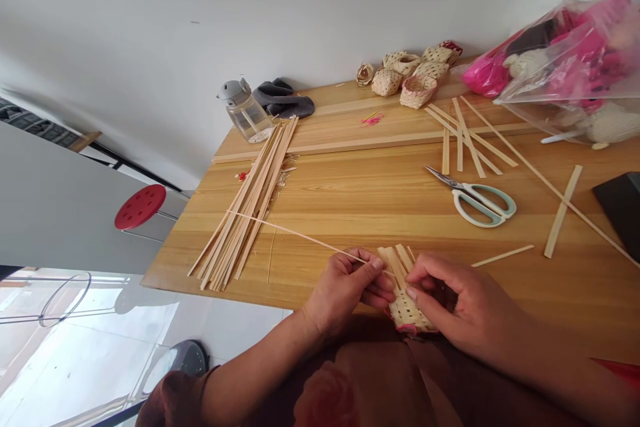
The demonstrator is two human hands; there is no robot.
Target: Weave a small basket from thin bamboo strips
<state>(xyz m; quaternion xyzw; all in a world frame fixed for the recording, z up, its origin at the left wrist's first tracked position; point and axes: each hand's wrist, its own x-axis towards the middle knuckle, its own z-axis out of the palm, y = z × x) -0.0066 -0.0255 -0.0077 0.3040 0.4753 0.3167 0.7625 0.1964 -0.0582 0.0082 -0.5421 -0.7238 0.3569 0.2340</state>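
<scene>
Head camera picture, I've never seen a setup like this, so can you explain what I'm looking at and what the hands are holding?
There is no machine here. These are a person's own two bare hands, seen from a camera worn on their head, looking forward and down, and the view is tilted. The left hand pinches a long thin wooden strip, and the right hand grips a small partly woven piece made of similar strips. On the wooden table lie a bundle of loose strips, scissors, small woven baskets, a glass jar and a plastic bag of pink things.
</scene>
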